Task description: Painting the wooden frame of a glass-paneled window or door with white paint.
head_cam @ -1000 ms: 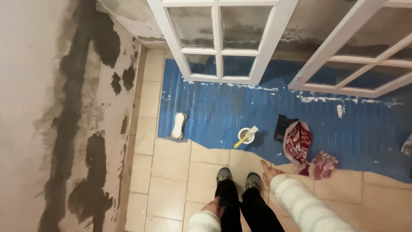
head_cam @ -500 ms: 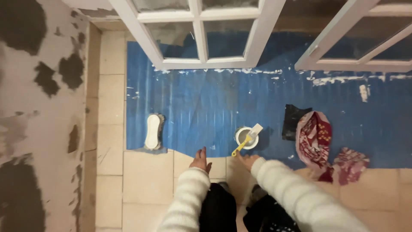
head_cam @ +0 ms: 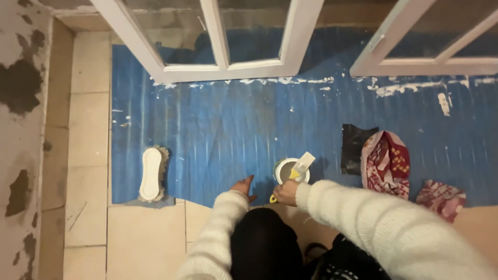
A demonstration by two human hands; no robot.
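I look down at a blue floor sheet point(head_cam: 218, 129) spread below white glazed doors. My right hand point(head_cam: 285, 192), in a white knit sleeve, grips the yellow handle of a paintbrush point(head_cam: 297, 170) whose bristles rest across a small round paint pot point(head_cam: 287, 169). My left hand point(head_cam: 243, 185) hovers with fingers apart just left of the pot, close over the sheet's near edge, holding nothing. My dark-clothed knees fill the bottom of the view.
A white scrub brush point(head_cam: 153, 173) lies at the sheet's left near corner. A black cloth point(head_cam: 355, 146) and red patterned rags point(head_cam: 386, 161) lie right of the pot. White door frames point(head_cam: 228, 65) stand behind, a patchy stained wall point(head_cam: 21, 103) on the left, beige tiles point(head_cam: 140, 238) near me.
I have crouched lower and closer to the floor. Both hands reached forward to the pot, and my right hand has taken hold of the paintbrush handle.
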